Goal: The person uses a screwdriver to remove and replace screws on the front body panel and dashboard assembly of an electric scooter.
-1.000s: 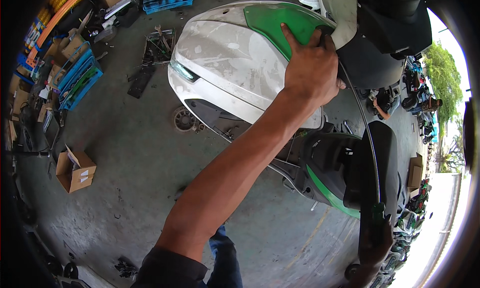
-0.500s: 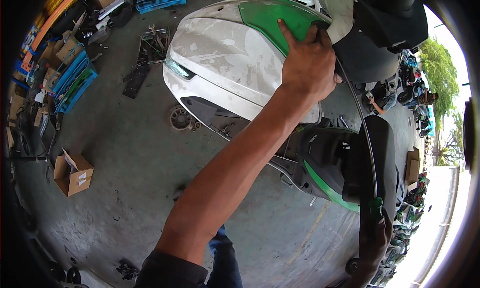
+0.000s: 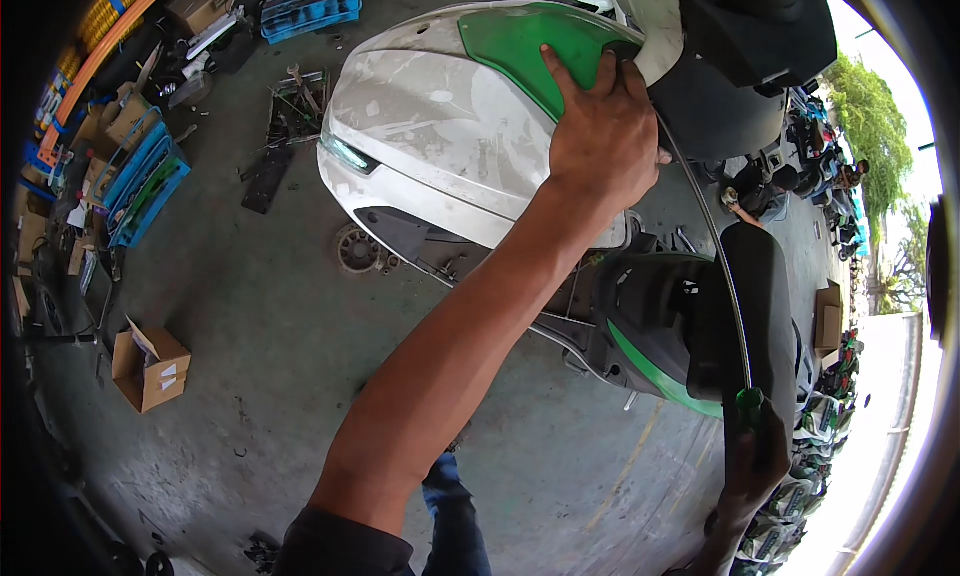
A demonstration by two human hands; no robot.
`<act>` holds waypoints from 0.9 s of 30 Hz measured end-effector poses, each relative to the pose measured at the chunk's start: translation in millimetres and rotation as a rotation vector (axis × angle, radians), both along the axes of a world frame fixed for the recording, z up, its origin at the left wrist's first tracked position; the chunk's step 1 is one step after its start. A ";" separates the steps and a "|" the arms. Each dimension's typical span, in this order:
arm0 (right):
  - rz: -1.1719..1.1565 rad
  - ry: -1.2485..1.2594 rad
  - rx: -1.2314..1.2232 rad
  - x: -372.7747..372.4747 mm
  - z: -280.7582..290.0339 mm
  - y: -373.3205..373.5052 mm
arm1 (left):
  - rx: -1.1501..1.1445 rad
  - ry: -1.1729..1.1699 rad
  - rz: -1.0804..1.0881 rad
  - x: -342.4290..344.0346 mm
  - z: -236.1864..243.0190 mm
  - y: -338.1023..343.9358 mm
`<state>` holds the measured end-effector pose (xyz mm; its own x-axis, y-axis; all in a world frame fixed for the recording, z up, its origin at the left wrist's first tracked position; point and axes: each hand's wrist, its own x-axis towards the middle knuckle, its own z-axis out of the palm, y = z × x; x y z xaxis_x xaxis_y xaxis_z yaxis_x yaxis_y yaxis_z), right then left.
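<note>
A scooter fills the upper middle, with a dusty white front body (image 3: 430,116) and a green panel (image 3: 510,41) on top. My left hand (image 3: 605,141) rests on it, its fingers spread over the green panel and the dark edge beside it. At lower right, in shadow, my right hand (image 3: 757,456) is closed around the green handle of a long-shafted screwdriver (image 3: 715,236). The thin metal shaft runs up past the seat to the scooter beside my left hand. Its tip is hidden there.
The scooter's black seat (image 3: 760,286) lies under the screwdriver. At left stand a blue crate (image 3: 150,181) and an open cardboard box (image 3: 150,371). A tool tray (image 3: 295,106) and a round metal part (image 3: 357,248) lie on the floor. Another person (image 3: 765,196) crouches at right.
The scooter and my left hand sit slightly further left in the picture as the view shifts. My right hand and the screwdriver handle appear slightly higher. Both hands keep their hold and placement.
</note>
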<state>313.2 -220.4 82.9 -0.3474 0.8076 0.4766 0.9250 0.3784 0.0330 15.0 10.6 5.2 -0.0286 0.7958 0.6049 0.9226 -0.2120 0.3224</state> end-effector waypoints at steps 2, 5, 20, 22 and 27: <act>-0.172 0.455 -0.391 -6.5 11.0 -5.7 | 0.006 0.008 0.002 -0.2 -1.0 -0.9; -0.424 1.166 -0.484 -15.4 7.1 -9.4 | 0.007 -0.003 -0.002 -0.4 -2.7 -0.8; -0.178 0.288 -0.087 21.5 74.7 -17.3 | 0.242 -1.099 -0.522 2.9 40.2 -25.0; -0.193 0.272 -0.117 20.8 75.8 -18.2 | 0.081 -1.153 -0.613 -23.4 33.9 -33.1; -0.151 0.239 -0.071 26.2 82.5 -14.2 | 0.384 -0.813 -0.432 -70.4 40.8 -27.1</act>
